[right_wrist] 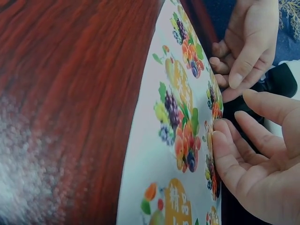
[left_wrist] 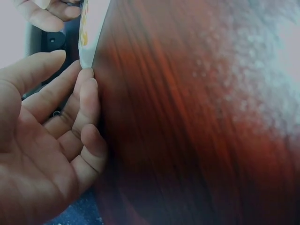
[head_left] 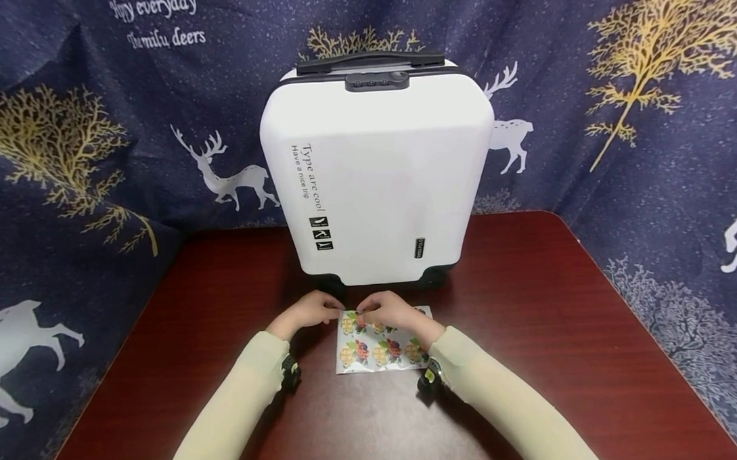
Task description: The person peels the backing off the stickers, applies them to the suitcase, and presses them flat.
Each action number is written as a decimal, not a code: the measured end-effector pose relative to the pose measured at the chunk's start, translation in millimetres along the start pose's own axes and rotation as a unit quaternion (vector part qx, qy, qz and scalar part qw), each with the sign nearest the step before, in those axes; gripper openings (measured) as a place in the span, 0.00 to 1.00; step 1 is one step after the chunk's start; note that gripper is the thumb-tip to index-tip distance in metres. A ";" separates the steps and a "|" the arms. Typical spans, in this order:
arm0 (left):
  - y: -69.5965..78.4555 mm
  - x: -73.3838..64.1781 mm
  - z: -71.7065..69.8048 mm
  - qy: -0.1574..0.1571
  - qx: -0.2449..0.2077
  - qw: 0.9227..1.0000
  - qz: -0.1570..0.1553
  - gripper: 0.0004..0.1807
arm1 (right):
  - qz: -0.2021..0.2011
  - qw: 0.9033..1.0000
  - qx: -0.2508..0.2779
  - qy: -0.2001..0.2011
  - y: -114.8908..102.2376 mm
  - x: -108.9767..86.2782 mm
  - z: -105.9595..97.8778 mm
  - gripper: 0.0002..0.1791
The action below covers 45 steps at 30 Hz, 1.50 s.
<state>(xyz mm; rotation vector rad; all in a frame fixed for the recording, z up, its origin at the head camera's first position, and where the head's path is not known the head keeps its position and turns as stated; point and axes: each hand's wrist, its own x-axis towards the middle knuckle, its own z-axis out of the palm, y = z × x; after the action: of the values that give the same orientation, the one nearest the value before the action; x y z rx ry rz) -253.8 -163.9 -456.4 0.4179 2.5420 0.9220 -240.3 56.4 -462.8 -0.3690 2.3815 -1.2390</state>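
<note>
A sheet of fruit stickers (head_left: 362, 363) lies on the table, printed with berries, fruit and yellow patches bearing white characters. At its far left corner is my left hand (head_left: 312, 309); in the left wrist view its loosely bent fingertips (left_wrist: 87, 86) touch the corner, while the thumb stands apart from them. My right hand (head_left: 391, 310) reaches over the far part of the sheet. In the right wrist view, its fingertips (right_wrist: 220, 136) rest on the printed face, with a gap between thumb and fingers. Part of the sheet is hidden under the right hand and wrist.
A white suitcase (head_left: 379, 182) with a black handle stands upright on the dark red table (head_left: 529, 305), just beyond the sheet. Behind it hangs a blue cloth (head_left: 217, 93) with deer and golden trees. Each wrist wears a small black camera (head_left: 430, 377).
</note>
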 end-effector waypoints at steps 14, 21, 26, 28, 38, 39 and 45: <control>-0.8 -5.7 3.8 -0.005 -0.144 0.989 -0.043 0.20 | 0.002 1.000 0.019 0.004 -0.9 -3.1 1.1 0.17; -6.1 -3.6 7.3 -0.012 -0.242 0.968 -0.069 0.23 | 0.000 0.999 0.029 0.014 1.4 -2.6 3.0 0.16; -9.2 -4.7 10.4 -0.014 -0.292 0.952 -0.092 0.25 | -0.011 1.000 0.021 0.019 1.1 -4.0 3.9 0.16; -8.8 -5.1 11.3 -0.015 -0.310 0.945 -0.103 0.25 | -0.014 0.999 0.022 0.022 1.3 -4.6 4.2 0.16; -7.4 -6.9 16.6 -0.014 -0.365 0.922 -0.128 0.19 | -0.016 0.998 0.050 0.021 -0.1 -9.5 6.7 0.16; -7.4 -6.9 16.7 -0.014 -0.366 0.922 -0.127 0.19 | -0.018 0.998 0.051 0.022 -0.6 -10.2 6.3 0.16; -5.9 -6.8 16.8 -0.024 -0.368 0.921 -0.122 0.20 | -0.030 0.998 0.032 0.041 -6.8 -15.5 2.4 0.14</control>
<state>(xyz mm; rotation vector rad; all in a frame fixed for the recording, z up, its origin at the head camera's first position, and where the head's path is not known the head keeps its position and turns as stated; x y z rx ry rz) -240.9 -161.9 -470.3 -0.1043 1.9366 1.6200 -225.3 57.4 -454.5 -0.3789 2.4087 -1.3793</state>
